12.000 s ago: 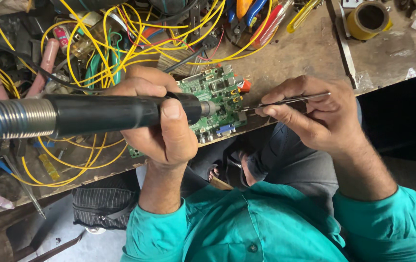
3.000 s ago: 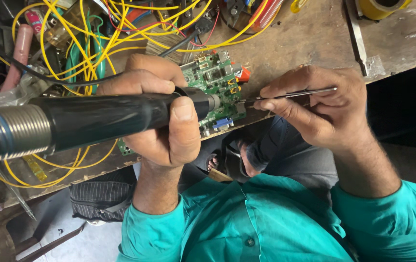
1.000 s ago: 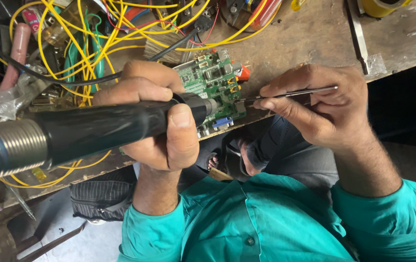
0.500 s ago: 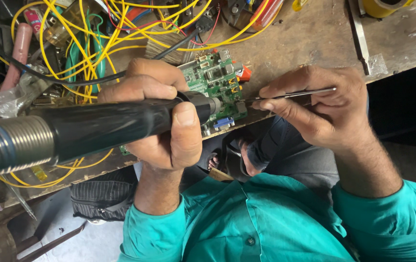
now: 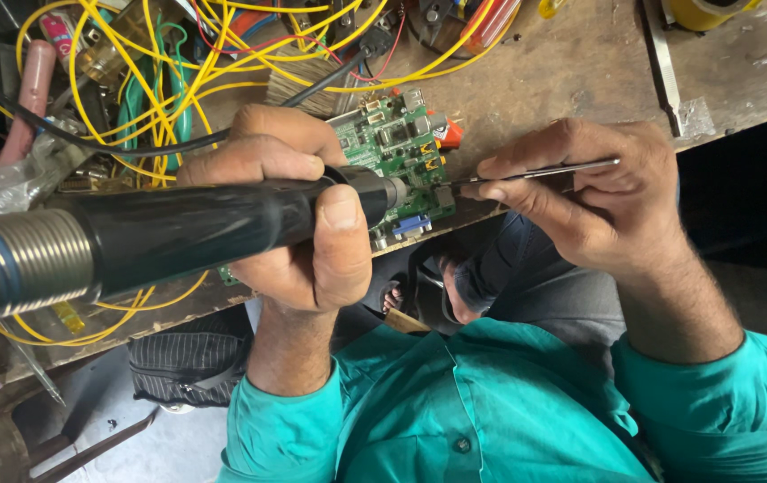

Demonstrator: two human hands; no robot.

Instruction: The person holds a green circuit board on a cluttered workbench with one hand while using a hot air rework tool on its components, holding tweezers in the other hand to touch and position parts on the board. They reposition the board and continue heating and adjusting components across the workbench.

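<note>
My fingers [image 5: 276, 165] on the left hand [image 5: 299, 224] are wrapped tight around a fat black tool handle [image 5: 196, 234]. My thumb lies flat on top of it. The handle has a ribbed metal hose [image 5: 12, 264] going off toward 9 o'clock. Its metal tip [image 5: 392, 190] points toward 3 o'clock and sits right over the green circuit board [image 5: 392, 148].

My right hand [image 5: 594, 201] pinches thin metal tweezers [image 5: 535, 172] between the thumb and the first fingers. The tweezer points reach toward 9 o'clock and meet the board's edge near 3 o'clock, just beside the tool tip.

The board lies at the very edge of the wooden bench [image 5: 544, 72], with its near corner poking a little over the edge. Past that edge, toward 6 o'clock, I see my legs and my teal shirt [image 5: 455, 402].

Toward 11 o'clock there is a big messy pile of yellow wires [image 5: 169, 63], so there is not much room there. Toward 1 o'clock the bench top is mostly bare wood, with more room to move. A small orange part [image 5: 449, 134] sits touching the board at 2 o'clock.
</note>
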